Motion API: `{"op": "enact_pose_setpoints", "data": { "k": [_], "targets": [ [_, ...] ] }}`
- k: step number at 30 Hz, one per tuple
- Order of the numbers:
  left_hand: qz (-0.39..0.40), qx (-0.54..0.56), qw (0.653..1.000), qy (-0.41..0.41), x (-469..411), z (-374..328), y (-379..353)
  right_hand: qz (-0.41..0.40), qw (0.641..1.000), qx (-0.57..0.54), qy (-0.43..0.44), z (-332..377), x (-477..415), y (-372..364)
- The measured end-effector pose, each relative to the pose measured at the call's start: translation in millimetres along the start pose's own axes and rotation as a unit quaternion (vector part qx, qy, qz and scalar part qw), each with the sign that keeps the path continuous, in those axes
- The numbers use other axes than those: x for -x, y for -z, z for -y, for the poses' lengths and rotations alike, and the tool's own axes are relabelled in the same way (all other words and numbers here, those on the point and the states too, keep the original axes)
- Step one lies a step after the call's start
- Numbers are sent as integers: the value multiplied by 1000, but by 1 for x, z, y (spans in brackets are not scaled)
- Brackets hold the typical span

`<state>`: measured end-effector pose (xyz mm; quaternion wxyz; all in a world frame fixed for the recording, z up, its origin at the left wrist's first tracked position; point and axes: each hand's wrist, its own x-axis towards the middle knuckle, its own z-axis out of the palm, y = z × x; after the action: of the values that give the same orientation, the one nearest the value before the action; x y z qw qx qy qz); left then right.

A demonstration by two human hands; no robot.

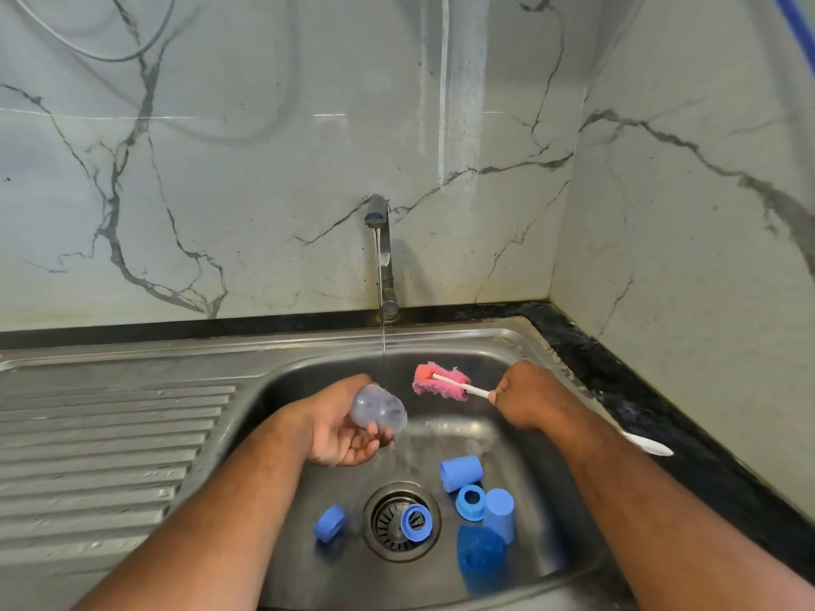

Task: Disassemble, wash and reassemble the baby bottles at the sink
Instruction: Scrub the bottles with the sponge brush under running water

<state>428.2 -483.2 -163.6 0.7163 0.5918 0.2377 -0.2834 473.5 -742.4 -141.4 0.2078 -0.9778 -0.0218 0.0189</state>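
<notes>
Left hand (339, 427) grips the clear bottle (378, 410) mid-frame, its mouth pointing right. Right hand (527, 396) grips the brush (441, 382) just beside it, pink head aimed leftward.

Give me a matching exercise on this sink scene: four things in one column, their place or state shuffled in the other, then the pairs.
1 clear bottle
2 pink sponge brush
3 flat blue cap
4 tap

A running water
B gripped in the left hand
C lying left of the drain
D held in the right hand

Pairs: 1-B, 2-D, 3-C, 4-A
</notes>
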Motion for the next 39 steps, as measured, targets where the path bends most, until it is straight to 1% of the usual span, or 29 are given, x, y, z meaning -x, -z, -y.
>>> {"op": "enact_pose_setpoints", "data": {
  "k": [2, 5, 11, 13, 14, 17, 19, 24, 26, 29, 30, 31, 33, 35, 36, 39],
  "targets": [
    [-16, -54, 996, -63, -3, 6, 4, 1, 1000, 2, 2, 0, 0, 0],
    [-76, -140, 971, -179, -15, 15, 13, 2, 1000, -5, 1, 1, 0, 0],
    [-155, -163, 932, -285, -20, 14, 7, 2, 1000, -12, 2, 0, -2, -1],
    [-186, -181, 918, -299, -20, 13, 0, 1, 1000, -13, 3, 0, -2, -2],
    [-190, -195, 915, -297, -21, 12, -2, 0, 1000, -13, 2, 0, -1, -2],
    [-152, -240, 911, -300, -24, 14, -1, 1, 1000, -11, 4, 0, -1, -1],
    [-153, -254, 903, -312, -28, 14, 5, 4, 1000, -11, 5, 0, -2, 0],
    [-211, -187, 890, -358, -30, 11, 10, 1, 1000, -12, 4, 1, -1, -1],
    [-213, -197, 887, -358, -29, 12, 6, 1, 1000, -17, 3, 1, -2, -1],
    [-224, -263, 873, -345, -33, 14, 1, 6, 1000, -13, 4, 0, -3, -2],
    [-232, -266, 866, -353, -33, 13, -1, 8, 1000, -11, 5, 0, -3, -1],
    [-244, -257, 861, -364, -34, 13, -3, 9, 1000, -11, 5, 0, -3, -1],
    [-268, -228, 863, -362, -37, 13, -3, 6, 1000, -12, 5, 0, -3, -1],
    [-280, -245, 863, -341, -38, 15, -3, 2, 1000, -12, 5, 0, -3, -2],
    [-290, -258, 856, -341, -37, 16, -4, 2, 1000, -11, 5, 0, -2, -2],
    [-309, -223, 843, -381, -34, 12, -7, 6, 1000, -10, 6, 0, -4, -2]
  ]
}}
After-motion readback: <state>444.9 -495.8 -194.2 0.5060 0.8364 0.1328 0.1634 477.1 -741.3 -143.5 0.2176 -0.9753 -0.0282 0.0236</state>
